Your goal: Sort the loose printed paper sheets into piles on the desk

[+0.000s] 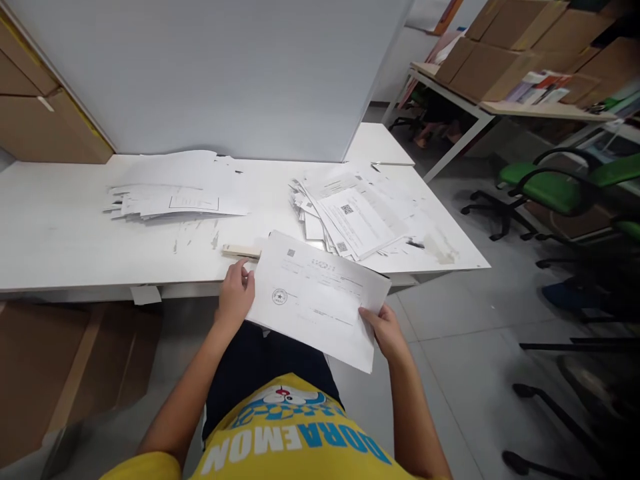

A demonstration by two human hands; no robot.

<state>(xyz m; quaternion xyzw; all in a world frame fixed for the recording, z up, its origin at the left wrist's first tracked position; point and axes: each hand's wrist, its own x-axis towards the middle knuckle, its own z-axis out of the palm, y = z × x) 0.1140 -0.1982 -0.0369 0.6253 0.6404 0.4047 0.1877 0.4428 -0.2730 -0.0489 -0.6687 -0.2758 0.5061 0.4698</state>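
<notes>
A thin stack of printed sheets [315, 300], with a round stamp and a small square code on top, is tilted over the table's front edge. My right hand [387, 332] grips its right side, thumb on top and fingers underneath. At the left edge is my left hand [236, 295], its fingers curled in against the sheets. Just above that hand's fingertips, a narrow cream tool [241, 251] that looks like a stapler lies at the table edge. Its right end meets the left edge of the sheets; the overlap is hidden.
On the white table [60, 227] lie a paper pile [185, 180] at left and a looser pile [360, 220] at right. A grey panel [230, 73] rises behind. Cartons [60, 127] stand at left, another box [65, 367] below. Green chairs [545, 180] are at right.
</notes>
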